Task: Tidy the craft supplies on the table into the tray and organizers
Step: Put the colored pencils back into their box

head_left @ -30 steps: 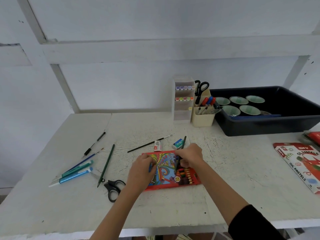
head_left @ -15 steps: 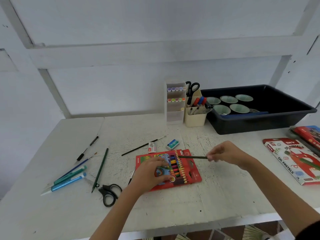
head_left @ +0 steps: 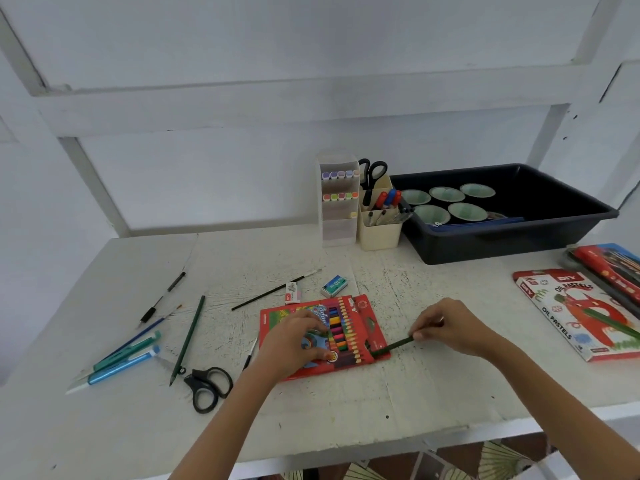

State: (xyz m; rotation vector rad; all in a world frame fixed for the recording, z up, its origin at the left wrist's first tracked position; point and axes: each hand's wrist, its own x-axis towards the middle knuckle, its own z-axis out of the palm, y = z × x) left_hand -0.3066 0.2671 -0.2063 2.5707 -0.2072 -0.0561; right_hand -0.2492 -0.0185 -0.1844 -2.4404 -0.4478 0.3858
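My right hand (head_left: pixel 450 327) pinches the green pencil (head_left: pixel 393 346) in curled fingers (head_left: pixel 424 329), its far end touching the open end of the red pencil box (head_left: pixel 367 313) — which lies flat mid-worktop (head_left: pixel 415 393). My left hand (head_left: pixel 294 341) presses on the box — fingers loosely spread.

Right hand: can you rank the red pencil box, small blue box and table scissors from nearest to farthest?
1. The red pencil box, just left of the right hand.
2. The small blue box, behind and left.
3. The table scissors, far left, front.
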